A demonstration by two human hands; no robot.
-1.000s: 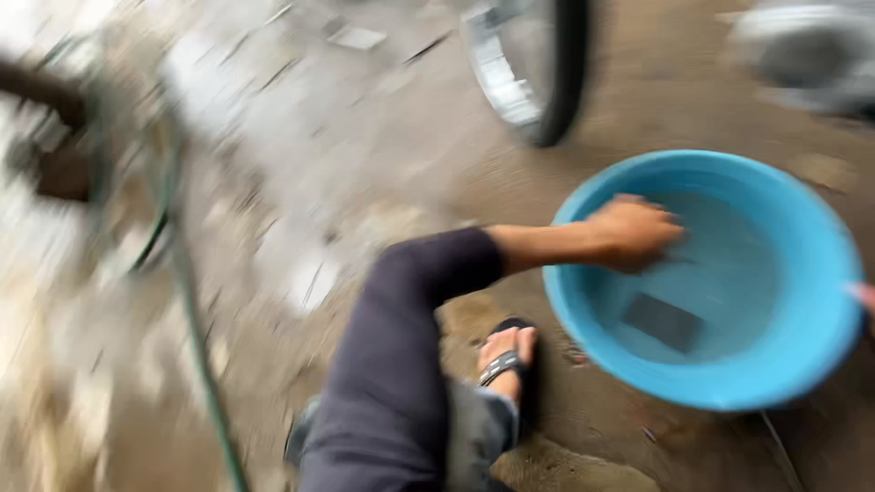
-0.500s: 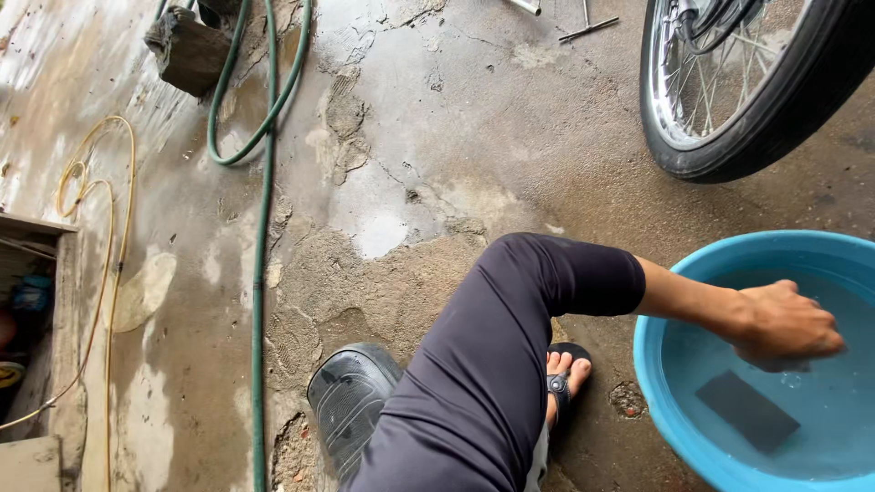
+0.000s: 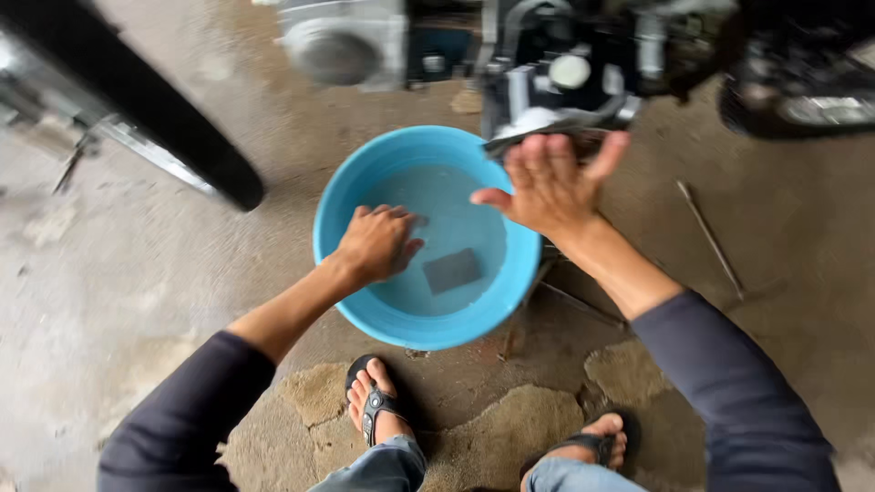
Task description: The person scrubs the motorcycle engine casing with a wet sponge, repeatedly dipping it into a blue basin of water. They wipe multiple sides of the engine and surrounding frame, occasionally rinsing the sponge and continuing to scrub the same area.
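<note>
A round blue basin point(image 3: 339, 217) with shallow water stands on the concrete floor in front of my feet. A dark grey rectangular sponge point(image 3: 453, 271) lies in the water at the bottom. My left hand point(image 3: 377, 241) reaches into the basin's left side, fingers curled loosely, just left of the sponge and apart from it. My right hand point(image 3: 547, 182) hovers above the basin's right rim, palm down and fingers spread, holding nothing, close to the motorcycle's engine point(image 3: 565, 73).
A motorcycle spans the top of the view, its black tyre point(image 3: 137, 109) at the upper left and a silver engine cover point(image 3: 342, 41) at the top. A thin stick point(image 3: 711, 239) lies on the floor to the right. My sandalled feet point(image 3: 378, 405) are below the basin.
The view has swung right, from the hose and wall to the basin centred under the motorcycle. My right hand has come into view above the rim. My left hand stays in the basin.
</note>
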